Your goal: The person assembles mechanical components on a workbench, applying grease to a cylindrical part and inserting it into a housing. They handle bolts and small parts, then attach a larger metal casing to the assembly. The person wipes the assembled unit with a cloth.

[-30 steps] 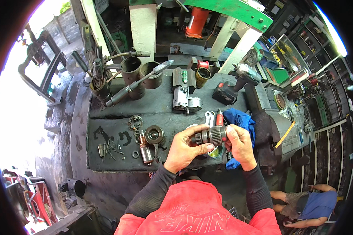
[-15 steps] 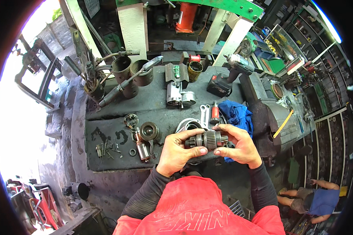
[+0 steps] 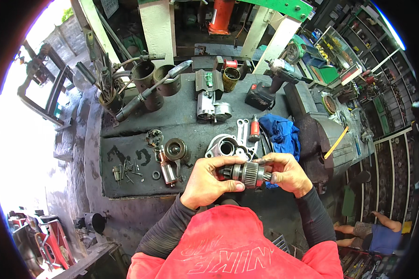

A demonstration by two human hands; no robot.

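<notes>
I've got both hands closed on a gear (image 3: 250, 174): left hand (image 3: 208, 182) has thumb and fingers around its left end, right hand (image 3: 289, 174) pinches the toothed right end. Gear's held level near the bench (image 3: 181, 109) front edge, just on my side of the metal casing (image 3: 214, 148). Step, my guess: checking the part by hand. Next move calls for firm fingertips, both ends supported.

A red short-sleeved T-shirt (image 3: 226, 232) with pale outlined lettering (image 3: 236, 261); snug, wrinkled black sleeves (image 3: 167, 228) cover both forearms.
</notes>
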